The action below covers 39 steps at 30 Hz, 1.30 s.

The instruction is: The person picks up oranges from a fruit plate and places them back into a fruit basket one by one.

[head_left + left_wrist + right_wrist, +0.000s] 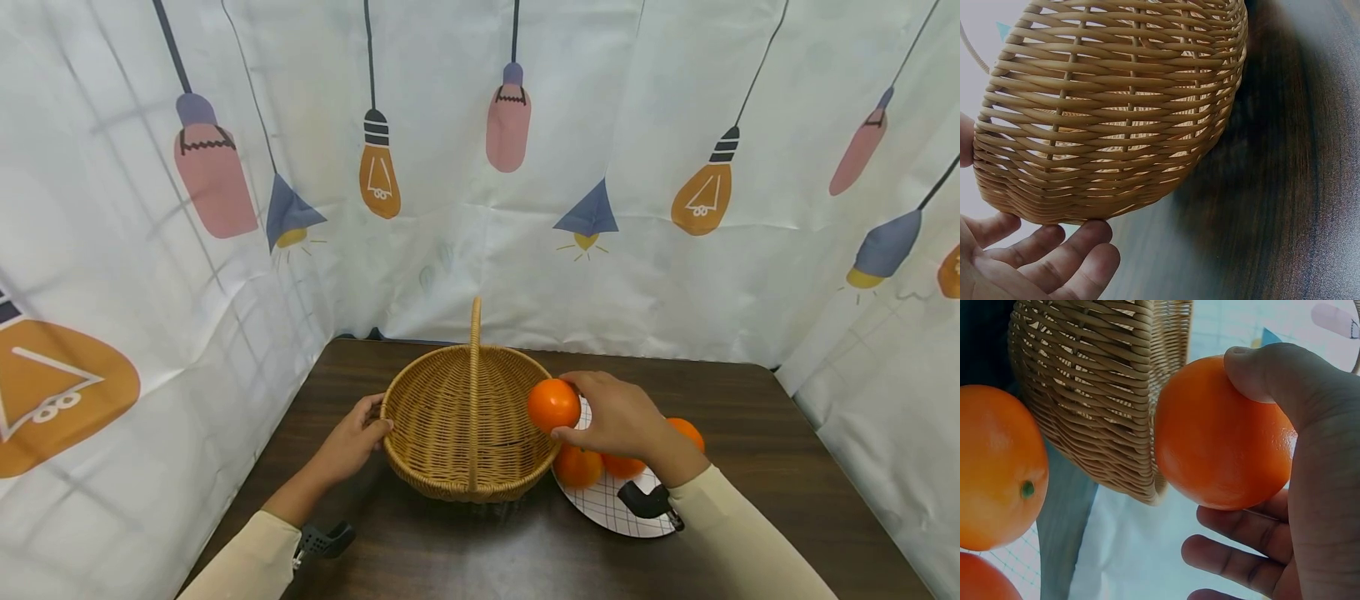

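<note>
PLACE: curtained-off, room type unclear | lamp-print sheeting (637, 287) | wood-grain table (757, 467)

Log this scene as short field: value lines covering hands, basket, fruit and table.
Left hand: holds the rim of a round tan wicker basket
Right hand: grips a shiny round orange fruit by the basket's right rim
Basket handle: upright
Right of basket: round white grid-patterned plate, bearing at least three more orange fruits
Surface: dark brown wood-grain table
</note>
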Available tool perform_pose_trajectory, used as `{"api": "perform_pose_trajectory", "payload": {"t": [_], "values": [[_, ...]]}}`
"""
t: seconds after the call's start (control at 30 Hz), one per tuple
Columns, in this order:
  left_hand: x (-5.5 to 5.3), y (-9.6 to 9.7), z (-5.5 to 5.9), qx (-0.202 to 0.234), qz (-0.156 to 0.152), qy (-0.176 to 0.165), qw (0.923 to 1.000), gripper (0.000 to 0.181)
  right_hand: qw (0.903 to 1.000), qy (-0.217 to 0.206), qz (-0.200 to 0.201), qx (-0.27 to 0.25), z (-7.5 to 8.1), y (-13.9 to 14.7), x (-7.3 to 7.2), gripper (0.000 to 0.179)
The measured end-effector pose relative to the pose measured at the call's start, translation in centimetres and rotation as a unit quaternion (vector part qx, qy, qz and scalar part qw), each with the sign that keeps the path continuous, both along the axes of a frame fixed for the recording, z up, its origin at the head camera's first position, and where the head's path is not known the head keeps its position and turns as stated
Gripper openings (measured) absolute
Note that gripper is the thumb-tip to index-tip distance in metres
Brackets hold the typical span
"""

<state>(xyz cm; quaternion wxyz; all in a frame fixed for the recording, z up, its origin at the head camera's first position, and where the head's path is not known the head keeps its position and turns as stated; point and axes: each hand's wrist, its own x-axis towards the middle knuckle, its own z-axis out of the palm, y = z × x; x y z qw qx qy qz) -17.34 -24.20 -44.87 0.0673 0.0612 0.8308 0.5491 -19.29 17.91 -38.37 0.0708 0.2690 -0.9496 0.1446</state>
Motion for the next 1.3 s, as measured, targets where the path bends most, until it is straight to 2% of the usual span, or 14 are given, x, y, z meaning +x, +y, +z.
{"api": "perform_pose_trajectory", "payload": {"t": [0.2, 0.4, 0.6, 0.77, 1.1, 1.3], "values": [[0.1, 0.0, -0.1, 0.009, 0.000, -0.003, 1.0000, 0.061, 0.9999, -0.014, 0.002, -0.004, 0.0, -0.4, 0.0, 0.073], [0.1, 0.0, -0.1, -0.004, 0.002, 0.004, 1.0000, 0.060, 0.9998, -0.013, 0.008, -0.008, -0.3, -0.2, -0.1, 0.066], [0.1, 0.0, -0.1, -0.023, 0.013, 0.006, 0.9996, 0.059, 0.9999, 0.000, 0.012, -0.004, -0.9, 0.4, -0.1, 0.064], [0.1, 0.0, 0.0, -0.006, 0.004, 0.005, 1.0000, 0.059, 1.0000, 0.008, 0.002, 0.001, -1.4, 1.1, 0.0, 0.066], [0.1, 0.2, 0.6, -0.017, 0.002, 0.001, 0.9999, 0.061, 0.9999, -0.002, -0.013, 0.006, -1.9, 2.6, 0.2, 0.070], [0.1, 0.2, 0.5, -0.023, 0.000, 0.003, 0.9997, 0.060, 0.9994, -0.018, -0.029, 0.009, -2.0, 3.4, 0.5, 0.070]]}}
